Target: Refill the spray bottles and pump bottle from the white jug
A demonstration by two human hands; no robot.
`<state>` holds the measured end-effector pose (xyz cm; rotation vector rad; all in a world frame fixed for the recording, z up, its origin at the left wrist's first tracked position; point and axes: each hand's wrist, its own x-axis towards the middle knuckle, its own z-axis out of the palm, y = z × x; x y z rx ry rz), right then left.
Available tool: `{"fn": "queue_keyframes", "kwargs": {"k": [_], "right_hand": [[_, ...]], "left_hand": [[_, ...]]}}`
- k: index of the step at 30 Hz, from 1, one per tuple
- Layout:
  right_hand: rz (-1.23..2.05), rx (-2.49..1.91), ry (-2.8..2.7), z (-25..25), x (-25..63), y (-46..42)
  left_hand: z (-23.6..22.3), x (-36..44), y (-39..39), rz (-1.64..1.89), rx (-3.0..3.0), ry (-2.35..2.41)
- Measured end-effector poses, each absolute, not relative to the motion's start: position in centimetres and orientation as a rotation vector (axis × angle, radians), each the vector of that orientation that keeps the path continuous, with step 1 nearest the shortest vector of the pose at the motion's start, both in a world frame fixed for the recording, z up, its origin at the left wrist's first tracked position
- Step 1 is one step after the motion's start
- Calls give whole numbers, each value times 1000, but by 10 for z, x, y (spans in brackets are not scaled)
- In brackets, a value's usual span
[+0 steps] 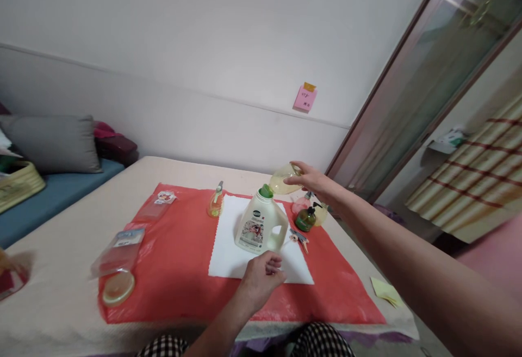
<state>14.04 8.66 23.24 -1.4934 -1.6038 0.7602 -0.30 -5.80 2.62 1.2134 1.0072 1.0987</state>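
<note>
My right hand (304,176) is wrapped round a see-through yellowish bottle (282,179). This bottle lies tilted nearly on its side, its mouth end at the green opening (266,190) of a large cream jug (256,216). The jug stands upright on a white sheet (224,248) and has a printed label and a side handle. In front of the jug's base, my left hand (261,278) hovers with loosely curled fingers, the thumb apart and nothing visible in it. Whether liquid flows between bottle and jug is too small to tell.
A red sheet (175,270) covers the bed-like surface. Left stands a clear spray bottle (215,204); right are a dark green pump bottle (305,219) and pliers-like tool (300,238). Plastic packets (122,251), a round lid (118,288) and yellow notes (385,290) lie near the edges.
</note>
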Motion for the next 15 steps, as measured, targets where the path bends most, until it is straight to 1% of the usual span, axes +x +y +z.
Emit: {"fn": "queue_keyframes", "kwargs": {"k": [3,6,9,13,15], "right_hand": [[739,-1460,-1541,227,151,76],[739,-1343,-1370,204,165,45],[976,-1027,-1031,153,165,-4],[1199,-986,-789,64,135,-73],[1256,-979,-780,30,121,-90]], "left_hand": [[26,-3,-58,1092,1215,1009],[24,-4,-58,1089,1214,1011],[19,0,-57,1113,1190,961],[8,9,-53,1228,972,748],[3,12,-49,1278,858,723]]}}
